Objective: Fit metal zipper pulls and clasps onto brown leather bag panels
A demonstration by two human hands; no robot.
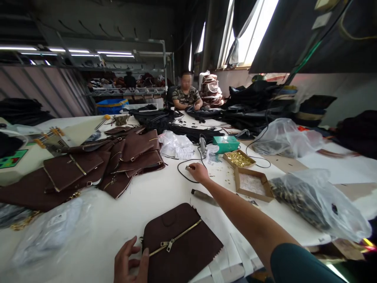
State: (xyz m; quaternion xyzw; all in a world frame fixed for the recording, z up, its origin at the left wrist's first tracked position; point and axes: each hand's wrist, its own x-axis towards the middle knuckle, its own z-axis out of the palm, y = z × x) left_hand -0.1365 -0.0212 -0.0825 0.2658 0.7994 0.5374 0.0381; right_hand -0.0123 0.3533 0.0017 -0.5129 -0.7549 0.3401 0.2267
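Observation:
In front of me a dark brown leather bag panel (179, 247) lies flat on the white table. A gold-toothed zipper (184, 236) with two metal pulls runs slantwise across it. At the panel's left edge my left hand (129, 261) is open, fingers apart, its thumb touching the leather. My right hand (199, 173) reaches far forward over the table, thumb and fingers pinched on a small metal piece (187, 168), too small to name. A black cable (184, 179) loops beside that hand. Below it lies a dark grey cylindrical tool (204, 197), partly hidden by my forearm.
Brown leather pieces (138, 145) are piled left. Right of my hand stand a cardboard tray of gold hardware (239, 158), a second cardboard tray (255, 192) and a green box (226, 144). Clear plastic bags (321, 200) lie right. A person (186, 94) sits across the table.

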